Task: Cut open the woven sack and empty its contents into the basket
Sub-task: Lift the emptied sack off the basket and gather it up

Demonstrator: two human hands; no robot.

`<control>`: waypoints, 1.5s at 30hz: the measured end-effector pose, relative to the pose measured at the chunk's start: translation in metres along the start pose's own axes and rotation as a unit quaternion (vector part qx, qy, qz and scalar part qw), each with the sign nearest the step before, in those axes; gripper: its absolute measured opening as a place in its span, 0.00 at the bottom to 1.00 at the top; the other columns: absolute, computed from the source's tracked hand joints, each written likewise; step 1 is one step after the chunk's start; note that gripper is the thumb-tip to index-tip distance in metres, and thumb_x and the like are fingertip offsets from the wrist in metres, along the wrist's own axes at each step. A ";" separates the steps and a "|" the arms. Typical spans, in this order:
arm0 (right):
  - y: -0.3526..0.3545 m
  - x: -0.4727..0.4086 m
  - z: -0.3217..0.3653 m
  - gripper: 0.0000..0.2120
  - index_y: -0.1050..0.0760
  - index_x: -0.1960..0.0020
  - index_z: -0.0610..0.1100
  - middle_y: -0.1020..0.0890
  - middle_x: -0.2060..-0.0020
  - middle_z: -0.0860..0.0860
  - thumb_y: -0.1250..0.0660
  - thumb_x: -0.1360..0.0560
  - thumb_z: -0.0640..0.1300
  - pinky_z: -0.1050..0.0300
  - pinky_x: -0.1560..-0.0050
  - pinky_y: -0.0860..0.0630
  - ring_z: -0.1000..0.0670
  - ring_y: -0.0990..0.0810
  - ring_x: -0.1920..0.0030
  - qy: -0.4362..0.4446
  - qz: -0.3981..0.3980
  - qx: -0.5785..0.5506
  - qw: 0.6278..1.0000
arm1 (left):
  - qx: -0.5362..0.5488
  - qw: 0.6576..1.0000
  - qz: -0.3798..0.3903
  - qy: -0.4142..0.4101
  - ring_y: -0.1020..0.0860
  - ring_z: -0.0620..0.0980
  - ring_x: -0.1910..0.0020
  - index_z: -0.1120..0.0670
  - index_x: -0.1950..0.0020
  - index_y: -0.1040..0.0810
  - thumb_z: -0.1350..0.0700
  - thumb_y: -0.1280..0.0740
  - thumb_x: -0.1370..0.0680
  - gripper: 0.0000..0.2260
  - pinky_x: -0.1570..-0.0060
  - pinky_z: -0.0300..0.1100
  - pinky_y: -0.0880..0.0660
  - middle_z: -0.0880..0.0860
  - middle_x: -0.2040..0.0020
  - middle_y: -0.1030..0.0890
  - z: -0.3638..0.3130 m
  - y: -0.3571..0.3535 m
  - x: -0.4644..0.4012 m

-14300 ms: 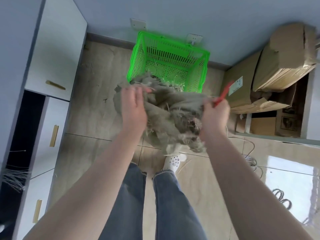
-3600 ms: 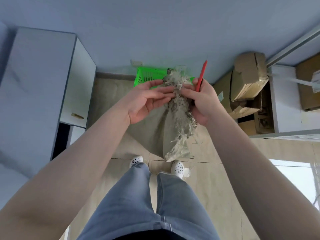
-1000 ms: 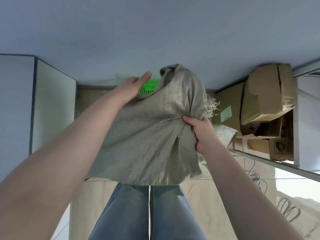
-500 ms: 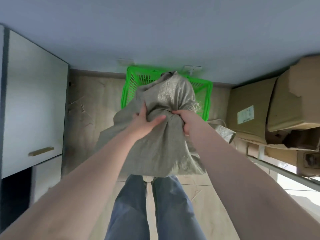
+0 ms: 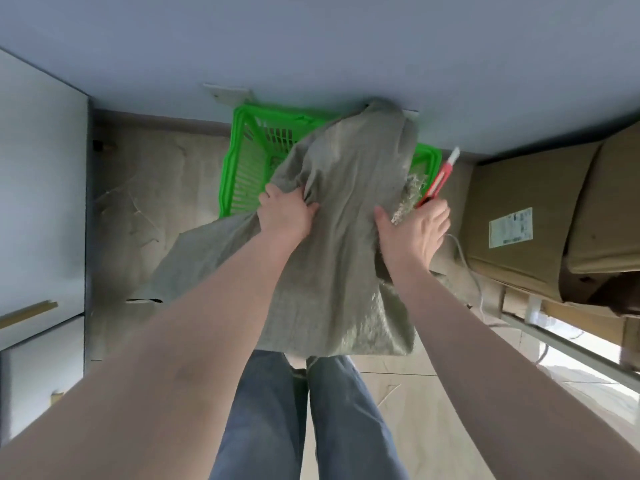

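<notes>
A grey-green woven sack (image 5: pixel 339 237) hangs in front of me, its upper end draped over the bright green plastic basket (image 5: pixel 242 168) on the floor by the wall. My left hand (image 5: pixel 285 214) is clenched on a fold of the sack's left side. My right hand (image 5: pixel 414 232) presses against the sack's right side and holds a red utility knife (image 5: pixel 439 178) that points up and away. Frayed pale fibres (image 5: pixel 408 195) stick out beside that hand. The basket's inside is mostly hidden by the sack.
White cabinets with brass handles (image 5: pixel 38 216) line the left. Cardboard boxes (image 5: pixel 540 216) are stacked at the right, above a metal rail (image 5: pixel 568 348) and a white cable (image 5: pixel 467 265). Loose fibres lie on the tiled floor (image 5: pixel 145 202). My legs in jeans (image 5: pixel 304 420) stand below the sack.
Both hands have shifted apart along the sack, which now reaches farther over the basket. The red knife has come back into sight in my right hand.
</notes>
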State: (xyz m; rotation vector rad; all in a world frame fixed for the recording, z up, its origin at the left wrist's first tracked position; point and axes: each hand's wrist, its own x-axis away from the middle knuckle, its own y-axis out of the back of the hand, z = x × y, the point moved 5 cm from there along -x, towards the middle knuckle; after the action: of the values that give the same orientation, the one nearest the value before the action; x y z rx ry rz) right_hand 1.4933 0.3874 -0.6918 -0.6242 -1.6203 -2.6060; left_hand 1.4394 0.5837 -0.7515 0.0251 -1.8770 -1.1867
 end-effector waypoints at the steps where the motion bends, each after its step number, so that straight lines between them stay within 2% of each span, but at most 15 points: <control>1: 0.002 0.000 0.009 0.35 0.35 0.38 0.33 0.29 0.40 0.39 0.24 0.33 0.52 0.44 0.35 0.36 0.38 0.32 0.37 0.079 -0.025 0.007 0.997 | -0.013 1.000 0.008 0.008 0.34 0.65 0.36 0.53 0.33 0.27 0.42 0.39 0.22 0.22 0.38 0.53 0.34 0.65 0.34 0.34 -0.001 -0.003 -0.007; 4: -0.024 0.001 0.027 0.31 0.34 0.39 0.34 0.27 0.38 0.39 0.25 0.32 0.50 0.39 0.31 0.40 0.39 0.32 0.34 0.212 0.041 0.010 0.976 | -0.054 0.997 0.060 0.006 0.33 0.63 0.35 0.56 0.35 0.24 0.44 0.37 0.22 0.21 0.38 0.52 0.33 0.63 0.33 0.32 0.002 -0.018 -0.022; 6: -0.059 -0.003 0.019 0.30 0.38 0.37 0.36 0.29 0.35 0.39 0.27 0.28 0.50 0.36 0.28 0.43 0.38 0.34 0.30 0.167 0.177 0.033 0.969 | -0.063 0.995 0.079 -0.020 0.32 0.63 0.36 0.57 0.37 0.23 0.46 0.37 0.23 0.20 0.38 0.51 0.33 0.64 0.35 0.29 0.006 -0.027 -0.025; 8: -0.093 -0.005 -0.002 0.26 0.41 0.39 0.38 0.27 0.37 0.39 0.29 0.25 0.48 0.44 0.34 0.34 0.39 0.29 0.34 0.069 0.326 0.024 0.942 | -0.032 0.994 0.080 -0.064 0.29 0.63 0.38 0.58 0.41 0.22 0.46 0.37 0.22 0.18 0.39 0.50 0.32 0.63 0.40 0.24 0.011 -0.028 -0.028; 10: -0.111 -0.010 -0.017 0.24 0.41 0.41 0.39 0.25 0.41 0.39 0.30 0.25 0.47 0.50 0.43 0.28 0.41 0.24 0.41 -0.017 0.380 -0.022 0.925 | 0.079 0.990 0.073 -0.094 0.27 0.61 0.40 0.55 0.39 0.24 0.46 0.36 0.22 0.17 0.39 0.50 0.30 0.61 0.41 0.22 0.017 -0.024 -0.030; 13: -0.117 -0.025 -0.021 0.27 0.39 0.35 0.36 0.26 0.46 0.42 0.31 0.24 0.49 0.53 0.48 0.30 0.42 0.25 0.46 -0.053 0.376 -0.011 0.925 | 0.228 0.958 0.104 -0.136 0.30 0.60 0.34 0.45 0.25 0.37 0.51 0.35 0.21 0.25 0.31 0.49 0.35 0.63 0.33 0.30 0.018 -0.021 -0.029; 18: -0.067 -0.043 -0.005 0.26 0.39 0.40 0.37 0.23 0.45 0.37 0.35 0.23 0.56 0.52 0.54 0.34 0.36 0.22 0.44 0.011 0.260 0.030 0.965 | 0.110 0.975 0.149 -0.124 0.38 0.63 0.26 0.42 0.25 0.37 0.46 0.41 0.19 0.21 0.25 0.48 0.46 0.63 0.24 0.49 0.012 -0.044 -0.026; 21: -0.015 -0.021 -0.005 0.42 0.40 0.44 0.40 0.25 0.54 0.49 0.34 0.37 0.75 0.52 0.60 0.31 0.45 0.23 0.55 0.004 0.269 -0.002 0.963 | 0.086 0.983 0.123 -0.102 0.33 0.61 0.29 0.45 0.25 0.38 0.48 0.43 0.18 0.21 0.27 0.48 0.42 0.61 0.22 0.61 0.009 -0.038 -0.027; 23: -0.001 0.011 -0.011 0.52 0.41 0.42 0.41 0.25 0.53 0.51 0.34 0.47 0.80 0.53 0.61 0.28 0.50 0.24 0.56 -0.009 0.324 0.024 0.946 | 0.104 0.980 0.126 -0.110 0.34 0.59 0.28 0.46 0.25 0.37 0.50 0.42 0.18 0.21 0.27 0.46 0.43 0.59 0.22 0.63 0.008 -0.033 -0.025; 26: -0.014 0.041 -0.027 0.37 0.43 0.45 0.42 0.20 0.50 0.44 0.24 0.35 0.61 0.46 0.54 0.24 0.39 0.20 0.51 0.019 0.310 0.139 0.941 | 0.142 0.972 0.134 -0.130 0.41 0.56 0.24 0.47 0.26 0.34 0.50 0.41 0.18 0.20 0.27 0.45 0.46 0.57 0.21 0.55 0.013 -0.025 -0.018; 30: -0.029 0.033 -0.018 0.19 0.40 0.41 0.41 0.17 0.51 0.40 0.32 0.23 0.43 0.50 0.60 0.31 0.37 0.17 0.53 0.082 0.184 0.214 0.956 | 0.152 0.972 0.075 -0.164 0.41 0.56 0.24 0.49 0.27 0.32 0.50 0.35 0.21 0.22 0.27 0.45 0.45 0.58 0.22 0.46 0.040 -0.005 -0.008; 33: -0.031 0.011 -0.007 0.17 0.39 0.39 0.38 0.18 0.50 0.38 0.35 0.22 0.39 0.51 0.60 0.33 0.37 0.18 0.51 0.088 0.161 0.219 0.958 | 0.024 0.998 -0.017 -0.063 0.43 0.62 0.25 0.48 0.23 0.43 0.37 0.34 0.26 0.36 0.27 0.55 0.46 0.63 0.22 0.47 0.090 0.003 0.002; 36: -0.028 0.001 -0.005 0.19 0.41 0.33 0.35 0.20 0.45 0.36 0.38 0.21 0.37 0.48 0.56 0.30 0.36 0.19 0.46 0.075 0.190 0.240 0.949 | 0.013 0.986 0.074 0.150 0.46 0.63 0.24 0.47 0.22 0.62 0.24 0.36 0.37 0.56 0.28 0.61 0.45 0.64 0.22 0.50 0.148 -0.007 0.025; 40: -0.017 0.014 -0.013 0.16 0.38 0.37 0.34 0.22 0.43 0.34 0.37 0.22 0.34 0.48 0.52 0.28 0.34 0.21 0.43 0.020 0.225 0.173 0.958 | 0.025 0.989 0.102 0.107 0.41 0.65 0.26 0.48 0.22 0.63 0.29 0.33 0.34 0.54 0.29 0.55 0.40 0.66 0.25 0.41 0.157 -0.017 0.037; 45: -0.009 0.019 -0.036 0.15 0.36 0.40 0.34 0.22 0.45 0.33 0.35 0.23 0.36 0.47 0.51 0.27 0.34 0.22 0.45 -0.023 0.208 0.104 0.972 | 0.002 0.992 0.064 0.112 0.49 0.64 0.24 0.45 0.22 0.57 0.22 0.39 0.39 0.54 0.28 0.61 0.48 0.63 0.23 0.49 0.163 -0.024 0.031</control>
State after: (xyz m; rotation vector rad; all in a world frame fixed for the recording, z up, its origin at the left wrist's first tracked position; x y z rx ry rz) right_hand 1.4618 0.3642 -0.7069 -0.9005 -1.5443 -2.1113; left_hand 1.2998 0.6732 -0.7726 0.0379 -1.6592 -1.0461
